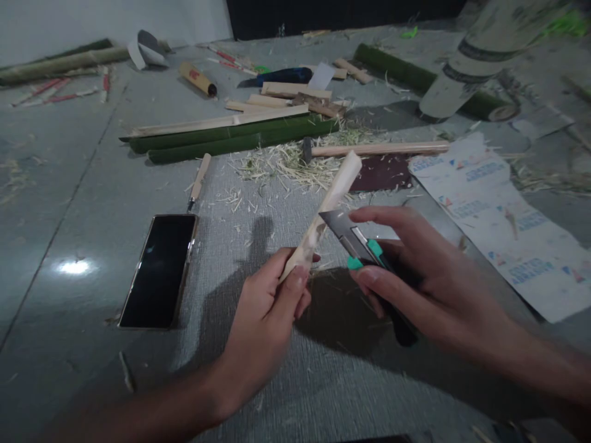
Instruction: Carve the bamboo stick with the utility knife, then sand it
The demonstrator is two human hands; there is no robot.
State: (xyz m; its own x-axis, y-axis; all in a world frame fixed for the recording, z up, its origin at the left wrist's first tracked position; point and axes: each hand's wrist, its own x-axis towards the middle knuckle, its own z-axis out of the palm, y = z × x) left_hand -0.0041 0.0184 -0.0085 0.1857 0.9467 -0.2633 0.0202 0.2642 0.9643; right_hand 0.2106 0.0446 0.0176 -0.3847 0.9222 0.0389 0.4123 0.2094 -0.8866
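A pale strip of bamboo (333, 195) slants up and away from my left hand (272, 301), whose fingers are wrapped round its lower end. My right hand (415, 271) grips a box cutter (369, 252) with a dark body and green parts. Its blade points left and lies at or just beside the strip's middle; whether it touches I cannot tell. My right index finger stretches along the top of the cutter. Beyond the strip's far end are a hammer (378, 149) with a wooden handle and a pile of shavings (295, 163).
A smartphone (159, 271) lies left of my hands, with a wooden-handled tool (201, 178) above it. Split green bamboo (240, 141), a blue-handled knife (281, 77) and a bamboo tube (397, 67) lie farther back. Sandpaper (508, 227), printed side up, is at right, below a person's leg (471, 67).
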